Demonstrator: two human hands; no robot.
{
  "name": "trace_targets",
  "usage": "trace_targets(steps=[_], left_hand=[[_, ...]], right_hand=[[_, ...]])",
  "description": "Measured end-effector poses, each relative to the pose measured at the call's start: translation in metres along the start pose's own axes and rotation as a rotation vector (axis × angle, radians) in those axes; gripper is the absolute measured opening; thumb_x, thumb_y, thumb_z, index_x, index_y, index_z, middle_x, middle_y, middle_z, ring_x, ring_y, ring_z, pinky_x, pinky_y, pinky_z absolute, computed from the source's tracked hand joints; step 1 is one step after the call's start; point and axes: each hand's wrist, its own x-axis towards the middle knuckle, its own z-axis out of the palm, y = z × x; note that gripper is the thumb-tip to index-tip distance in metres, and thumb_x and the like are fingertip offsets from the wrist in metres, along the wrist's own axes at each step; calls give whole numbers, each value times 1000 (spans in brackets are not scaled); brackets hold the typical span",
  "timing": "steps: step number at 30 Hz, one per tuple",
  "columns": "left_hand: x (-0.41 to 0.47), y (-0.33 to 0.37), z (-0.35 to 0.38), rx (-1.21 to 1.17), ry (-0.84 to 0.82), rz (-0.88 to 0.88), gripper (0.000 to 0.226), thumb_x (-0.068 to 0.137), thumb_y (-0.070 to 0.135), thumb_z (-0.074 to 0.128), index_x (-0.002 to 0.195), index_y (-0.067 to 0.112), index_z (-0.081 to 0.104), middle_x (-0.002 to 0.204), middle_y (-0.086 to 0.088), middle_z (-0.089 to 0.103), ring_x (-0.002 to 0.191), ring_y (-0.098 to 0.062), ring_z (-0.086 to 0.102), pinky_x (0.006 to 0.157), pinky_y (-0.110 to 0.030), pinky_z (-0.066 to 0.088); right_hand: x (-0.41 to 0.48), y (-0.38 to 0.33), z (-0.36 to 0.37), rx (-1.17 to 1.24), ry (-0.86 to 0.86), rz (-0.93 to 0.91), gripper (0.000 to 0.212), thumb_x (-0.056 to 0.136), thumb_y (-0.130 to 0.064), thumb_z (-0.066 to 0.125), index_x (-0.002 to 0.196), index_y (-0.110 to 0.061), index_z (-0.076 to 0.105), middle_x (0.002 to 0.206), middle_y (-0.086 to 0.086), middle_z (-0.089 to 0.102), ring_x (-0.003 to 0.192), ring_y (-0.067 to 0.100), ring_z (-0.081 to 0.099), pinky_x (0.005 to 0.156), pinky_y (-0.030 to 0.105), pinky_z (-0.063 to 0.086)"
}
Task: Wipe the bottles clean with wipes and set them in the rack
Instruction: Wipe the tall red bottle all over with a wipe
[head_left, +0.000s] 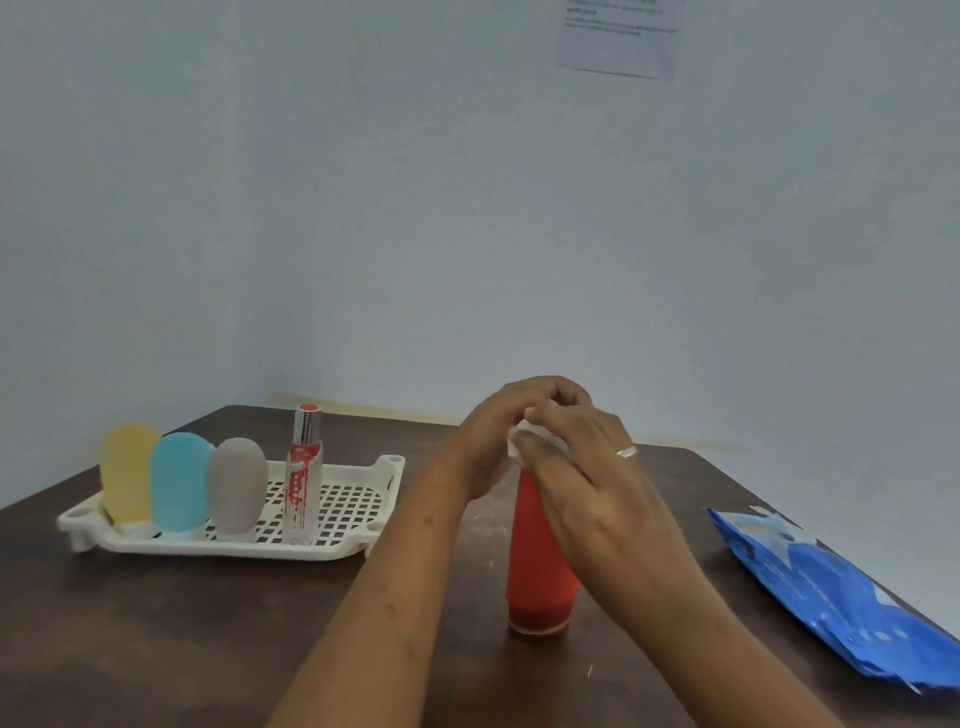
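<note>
Your tall red plastic bottle (540, 561) stands upright on the dark brown wooden tabletop (208, 623), right of centre and well apart from the rack. Both of your hands meet at its top, which they hide. Your left hand (493, 431) curls over the upper end of the red plastic bottle from the left, fingers bent round it. Your right hand (587, 467), with a silver ring (626, 452) on one finger, comes in from the right and wraps its fingers over a crumpled white wipe (521, 434), holding it against the neck. Only a small part of the white wipe shows between your hands. To the left sits the cream plastic lattice rack (343, 551). Along its near edge a row stands upright, each beside the next: a rounded yellow bottle (127, 473), a rounded teal bottle (179, 480), a rounded grey bottle (236, 483) and a slim clear spray bottle with red print and a silver cap (303, 483). At the right edge of the tabletop lies a flat blue foil wipes pack (841, 603), near the corner. High on the pale wall behind hangs a printed paper sheet (618, 36); its text is too small to read.
</note>
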Motion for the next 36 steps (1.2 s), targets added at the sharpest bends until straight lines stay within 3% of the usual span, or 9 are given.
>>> trace_targets(steps=[5,12,17,21,24,26,29,33,36], left_hand=[[3,-8,0,-161,-75,-41,23,82,21,42,93,7,57,82,-2,57,78,-15,52,65,-27,39],[5,-13,-1,-259,-62,-14,24,82,22,43,87,10,64,89,-2,66,84,-16,59,77,-29,47],[5,-17,-2,-325,-31,-26,24,81,24,45,88,11,63,92,-2,66,86,-13,61,70,-26,50],[6,-17,-1,-259,6,10,24,79,23,44,86,12,65,90,-1,67,87,-12,60,74,-25,48],[6,-17,-1,-289,-10,-19,28,79,21,43,87,11,68,91,-2,68,88,-13,61,73,-24,50],[5,-15,1,-333,-56,-42,29,83,16,41,91,7,67,92,-6,68,87,-16,62,76,-25,51],[6,-15,3,-310,-48,-4,32,89,10,35,90,7,67,89,-5,66,86,-18,59,81,-31,45],[4,-14,9,-375,32,17,26,86,17,43,86,5,66,87,-10,64,76,-19,62,70,-28,51],[4,-12,18,-401,67,-3,47,94,38,36,93,2,66,85,-13,66,75,-22,63,65,-27,54]], right_hand=[[6,3,-2,-192,4,-63,26,85,1,52,107,-5,66,107,9,62,99,26,56,79,34,48],[-13,-8,1,-399,75,-132,24,82,-4,52,96,-11,70,94,3,67,83,24,61,72,34,40],[-29,-23,12,-431,16,-151,21,81,-9,51,83,-18,69,80,-3,64,77,20,60,73,33,34],[-35,-31,15,-386,-45,-162,25,77,-11,45,69,-23,66,70,-6,61,72,18,61,73,33,31],[-26,-31,-4,-242,47,-71,23,78,-15,50,79,-27,69,82,-13,66,79,15,62,76,33,29],[-13,-25,-21,-128,115,85,24,78,-17,54,87,-32,69,93,-17,66,87,11,56,79,30,25],[8,-8,-36,44,194,343,16,82,-26,59,90,-37,67,90,-21,62,89,4,53,84,26,24],[21,13,-39,254,64,512,10,90,-32,59,90,-37,68,85,-24,60,82,-8,55,89,43,46],[25,14,-39,285,-16,518,27,89,-27,62,81,-53,60,82,-28,61,84,-7,58,88,43,47]])
